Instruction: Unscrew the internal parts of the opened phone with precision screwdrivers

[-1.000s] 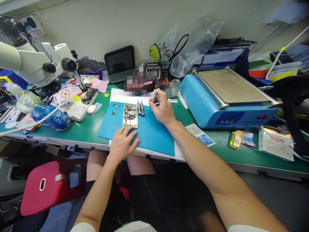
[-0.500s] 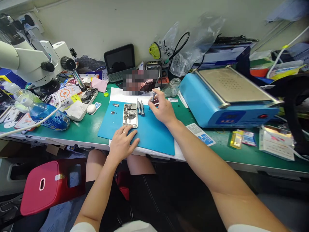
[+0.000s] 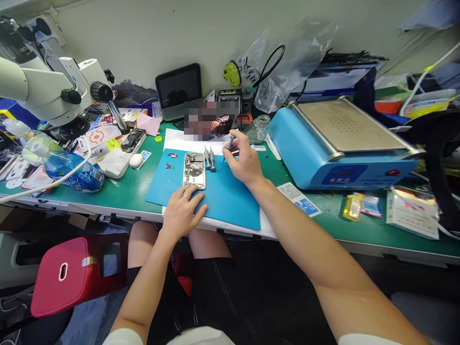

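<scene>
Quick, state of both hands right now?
Left hand: open, at the near end of the opened phone.
Right hand: closed around a screwdriver, over the blue mat.

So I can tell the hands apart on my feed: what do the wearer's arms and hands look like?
The left hand is ungloved and wears a thin ring. The right hand is ungloved, no ring visible. Both arms are bare below white sleeves.

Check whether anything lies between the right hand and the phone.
Yes: two screwdrivers lie side by side on the mat, between the right hand and the phone, near its right edge.
</scene>
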Demonstrator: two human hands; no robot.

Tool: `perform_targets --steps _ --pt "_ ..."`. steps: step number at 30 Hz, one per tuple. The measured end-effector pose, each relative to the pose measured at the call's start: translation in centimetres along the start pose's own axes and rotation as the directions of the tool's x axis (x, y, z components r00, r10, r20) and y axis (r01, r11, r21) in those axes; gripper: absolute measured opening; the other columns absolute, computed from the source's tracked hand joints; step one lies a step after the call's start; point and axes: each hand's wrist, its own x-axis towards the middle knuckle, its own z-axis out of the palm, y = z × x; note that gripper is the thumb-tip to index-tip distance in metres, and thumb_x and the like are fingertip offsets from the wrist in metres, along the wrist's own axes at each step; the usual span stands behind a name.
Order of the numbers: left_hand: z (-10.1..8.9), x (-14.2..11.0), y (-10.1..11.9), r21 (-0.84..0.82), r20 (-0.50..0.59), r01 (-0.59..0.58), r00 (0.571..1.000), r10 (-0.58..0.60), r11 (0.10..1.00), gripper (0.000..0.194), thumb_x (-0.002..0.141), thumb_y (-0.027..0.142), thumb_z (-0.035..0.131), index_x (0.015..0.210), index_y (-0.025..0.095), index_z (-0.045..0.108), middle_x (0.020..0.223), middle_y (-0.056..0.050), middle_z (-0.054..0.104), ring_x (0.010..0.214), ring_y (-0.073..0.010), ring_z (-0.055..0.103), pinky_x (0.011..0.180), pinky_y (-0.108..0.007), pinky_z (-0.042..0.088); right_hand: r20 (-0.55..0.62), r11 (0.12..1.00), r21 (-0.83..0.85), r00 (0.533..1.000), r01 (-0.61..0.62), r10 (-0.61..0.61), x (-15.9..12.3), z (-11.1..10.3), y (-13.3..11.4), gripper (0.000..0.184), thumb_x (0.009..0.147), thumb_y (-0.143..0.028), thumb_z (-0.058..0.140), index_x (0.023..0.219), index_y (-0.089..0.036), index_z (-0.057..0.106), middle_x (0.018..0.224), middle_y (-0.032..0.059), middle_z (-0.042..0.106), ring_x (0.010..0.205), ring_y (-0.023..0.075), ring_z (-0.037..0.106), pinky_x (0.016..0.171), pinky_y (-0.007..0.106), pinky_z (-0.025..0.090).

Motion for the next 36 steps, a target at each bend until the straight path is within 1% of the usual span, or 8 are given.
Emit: perform_targets --steps 6,11,14,18,21,24,27,36 --pt "0.0 0.0 0.0 0.004 0.000 0.003 1.000 -0.003 1.000 0.031 0.101 0.040 0.054 0.125 0.023 0.066 0.139 -0.009 0.061 0.130 -0.0302 0.054 0.105 -0.048 0.050 -0.005 0.995 0.099 1.000 -0.023 0.024 -0.1 0.1 -0.7 0.054 0.093 -0.040 0.053 0.143 -0.024 0.041 0.102 0.0097 0.072 0.085 0.0269 0.072 0.079 0.047 0.064" --pt "0.1 0.0 0.0 0.000 0.003 -0.008 1.000 0.008 1.000 0.031 0.101 0.040 0.054 0.124 0.024 0.067 0.138 -0.010 0.062 0.129 -0.0299 0.054 0.105 -0.049 0.051 -0.003 0.974 0.223 0.999 -0.032 0.033 -0.2 -0.2 -2.9 0.057 0.094 -0.042 0.054 0.145 -0.027 0.033 0.107 0.0107 0.072 0.089 0.0269 0.072 0.077 0.045 0.063" --pt "0.1 0.0 0.0 -0.004 0.001 -0.011 1.000 0.011 1.000 0.030 0.101 0.039 0.055 0.124 0.024 0.067 0.137 -0.010 0.062 0.129 -0.0295 0.054 0.104 -0.048 0.051 0.085 0.944 0.327 0.996 -0.040 0.012 -0.6 0.4 -5.2 0.050 0.096 -0.041 0.054 0.140 -0.030 0.032 0.108 0.0077 0.072 0.090 0.0241 0.071 0.077 0.042 0.063" --pt "0.1 0.0 0.0 0.000 0.006 -0.019 1.000 0.019 1.000 0.028 0.101 0.038 0.054 0.122 0.024 0.067 0.135 -0.010 0.062 0.129 -0.0293 0.054 0.103 -0.047 0.051 0.259 0.832 0.544 0.965 -0.112 -0.040 -1.3 2.7 -8.3 0.043 0.094 -0.037 0.059 0.129 -0.031 0.036 0.106 0.0036 0.070 0.091 0.0212 0.072 0.080 0.041 0.062" --pt "0.1 0.0 0.0 0.019 0.017 -0.018 1.000 0.017 1.000 0.028 0.101 0.038 0.054 0.118 0.021 0.068 0.127 -0.012 0.064 0.124 -0.0308 0.055 0.097 -0.047 0.052 0.335 0.825 0.548 0.940 -0.141 -0.061 -1.5 4.7 -9.6 0.038 0.092 -0.035 0.060 0.123 -0.031 0.039 0.103 0.0028 0.069 0.085 0.0210 0.072 0.081 0.043 0.061" --pt "0.2 -0.1 0.1 0.041 0.028 -0.011 1.000 0.010 0.999 0.028 0.100 0.039 0.054 0.112 0.019 0.070 0.117 -0.013 0.065 0.119 -0.0313 0.057 0.093 -0.046 0.053 0.354 0.832 0.534 0.933 -0.149 -0.060 -1.6 6.1 -9.9 0.036 0.091 -0.032 0.060 0.121 -0.029 0.040 0.100 0.0023 0.069 0.083 0.0206 0.071 0.081 0.043 0.060" --pt "0.3 -0.2 0.1 0.052 0.033 -0.011 0.999 0.010 0.999 0.028 0.100 0.039 0.054 0.110 0.019 0.070 0.115 -0.014 0.065 0.120 -0.0309 0.056 0.093 -0.045 0.052 0.355 0.824 0.544 0.933 -0.159 -0.054 -1.5 6.9 -9.8 0.037 0.091 -0.034 0.060 0.121 -0.028 0.039 0.100 0.0023 0.068 0.087 0.0204 0.071 0.083 0.042 0.060" --pt "0.3 -0.2 0.2 0.052 0.026 0.002 1.000 -0.004 0.999 0.026 0.100 0.039 0.054 0.104 0.018 0.070 0.110 -0.013 0.064 0.113 -0.0303 0.057 0.089 -0.044 0.051 0.361 0.801 0.573 0.931 -0.175 -0.055 -1.4 7.6 -10.0 0.036 0.091 -0.033 0.062 0.119 -0.028 0.039 0.098 0.0023 0.069 0.091 0.0207 0.073 0.083 0.040 0.061"
